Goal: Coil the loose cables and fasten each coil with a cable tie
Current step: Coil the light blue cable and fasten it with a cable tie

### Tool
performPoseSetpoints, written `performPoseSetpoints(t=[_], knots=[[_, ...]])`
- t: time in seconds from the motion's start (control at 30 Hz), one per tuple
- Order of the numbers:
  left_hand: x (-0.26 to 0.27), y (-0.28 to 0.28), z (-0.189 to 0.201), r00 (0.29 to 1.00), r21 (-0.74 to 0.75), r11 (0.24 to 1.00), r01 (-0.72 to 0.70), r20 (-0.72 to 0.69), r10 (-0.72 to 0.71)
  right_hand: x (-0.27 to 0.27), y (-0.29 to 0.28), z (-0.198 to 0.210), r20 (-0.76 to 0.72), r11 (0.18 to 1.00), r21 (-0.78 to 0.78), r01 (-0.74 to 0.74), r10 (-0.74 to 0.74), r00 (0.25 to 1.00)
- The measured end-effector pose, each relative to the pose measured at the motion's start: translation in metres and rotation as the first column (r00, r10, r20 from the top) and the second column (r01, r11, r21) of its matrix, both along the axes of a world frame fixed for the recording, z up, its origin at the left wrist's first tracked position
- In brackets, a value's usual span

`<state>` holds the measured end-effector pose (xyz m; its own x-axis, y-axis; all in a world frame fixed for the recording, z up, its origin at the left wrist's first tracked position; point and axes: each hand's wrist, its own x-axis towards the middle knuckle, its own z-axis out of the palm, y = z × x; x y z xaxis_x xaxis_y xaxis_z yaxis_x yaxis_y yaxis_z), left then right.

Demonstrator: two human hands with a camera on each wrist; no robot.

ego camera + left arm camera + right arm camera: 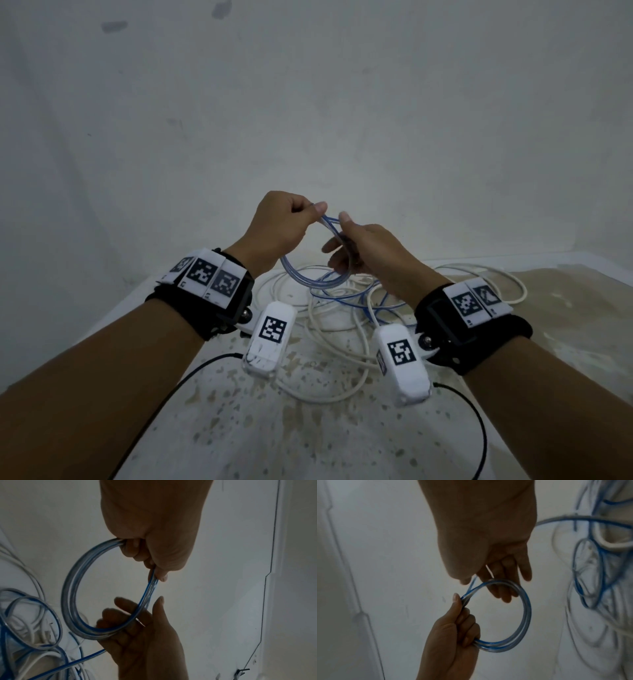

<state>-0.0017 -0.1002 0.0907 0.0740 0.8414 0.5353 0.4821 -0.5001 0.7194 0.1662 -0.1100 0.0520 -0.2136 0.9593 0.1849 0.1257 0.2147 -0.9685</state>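
A white bench (342, 445), speckled and stained brownish toward the right of the head view, fills the lower half of that frame against a plain pale wall (308, 102); a loose tangle of white cable (329, 329) lies on it at centre, with slack runs of the blue cable among it. Both forearms reach in from the bottom corners, each with a black wrist strap carrying white tags with black square patterns; the hands meet above the tangle, at frame centre. The left hand (277, 228) has its grip clenched round the coil (308, 277), thumb pressed on the strands; the right hand (368, 251) pinches a strand of the blue cable (96, 654) between thumb and forefinger, its other fingers extended loosely through the ring. The coil is a round hoop of several turns, glossy clear sheathing with a blue stripe, held in the air clear of the bench; its tail trails down into the pile.
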Motion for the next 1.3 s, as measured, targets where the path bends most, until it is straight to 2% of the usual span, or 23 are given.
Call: performPoseSetpoints(t=[0.07,0.13,0.17,0.2,0.23,0.33,0.37,0.43,0.6,0.67,0.83,0.97,1.03,1.3], knots=[[-0.003,0.000,0.001,0.999,0.017,0.999,-0.032,0.000,0.032,0.003,0.000,0.004,0.135,0.964,0.162,0.208,-0.231,0.964],[-0.006,0.001,0.003,0.999,0.028,0.999,-0.038,0.000,0.038,0.010,0.004,0.007,0.127,0.813,0.402,0.420,-0.504,0.855],[-0.005,0.000,0.004,1.000,0.033,0.999,-0.029,-0.001,0.029,0.013,0.007,0.010,0.117,0.740,0.486,0.464,-0.582,0.805],[-0.004,0.000,0.004,1.000,0.041,0.999,-0.018,0.000,0.018,0.014,0.008,0.015,0.132,0.728,0.518,0.450,-0.587,0.799],[-0.002,-0.001,0.005,1.000,0.050,0.999,-0.006,0.002,0.005,0.014,0.010,0.020,0.163,0.772,0.502,0.390,-0.528,0.833],[0.002,-0.002,0.008,1.000,0.082,0.996,0.022,0.020,-0.023,0.014,0.010,0.028,0.176,0.952,0.280,0.122,-0.176,0.969],[0.001,-0.002,0.009,0.999,0.086,0.996,0.023,0.028,-0.026,0.016,0.009,0.029,0.161,0.975,0.215,0.052,-0.088,0.983],[-0.002,-0.001,0.010,0.998,0.081,0.996,0.030,0.060,-0.035,0.022,0.008,0.032,0.148,0.990,0.144,0.001,-0.023,0.989],[-0.007,0.000,0.009,0.986,0.048,0.995,0.084,0.138,-0.090,0.029,0.007,0.039,0.158,0.983,0.181,-0.023,-0.006,0.987],[-0.006,-0.001,0.012,0.982,0.048,0.993,0.107,0.149,-0.113,0.029,0.007,0.042,0.125,0.982,0.179,-0.067,0.045,0.991],[-0.003,-0.006,0.030,0.983,0.098,0.986,0.136,0.111,-0.147,0.021,-0.001,0.059,-0.138,0.960,-0.080,-0.268,0.256,0.957],[0.002,-0.010,0.034,0.993,0.167,0.979,0.115,-0.009,-0.115,0.014,-0.003,0.066,-0.091,0.938,-0.135,-0.320,0.310,0.946],[0.002,-0.011,0.032,0.994,0.174,0.979,0.110,-0.036,-0.105,0.013,-0.003,0.065,-0.118,0.927,-0.149,-0.346,0.330,0.936],[0.003,-0.017,0.021,0.988,0.140,0.979,0.150,-0.048,-0.145,0.018,-0.002,0.037,-0.343,0.778,-0.245,-0.579,0.489,0.802]])
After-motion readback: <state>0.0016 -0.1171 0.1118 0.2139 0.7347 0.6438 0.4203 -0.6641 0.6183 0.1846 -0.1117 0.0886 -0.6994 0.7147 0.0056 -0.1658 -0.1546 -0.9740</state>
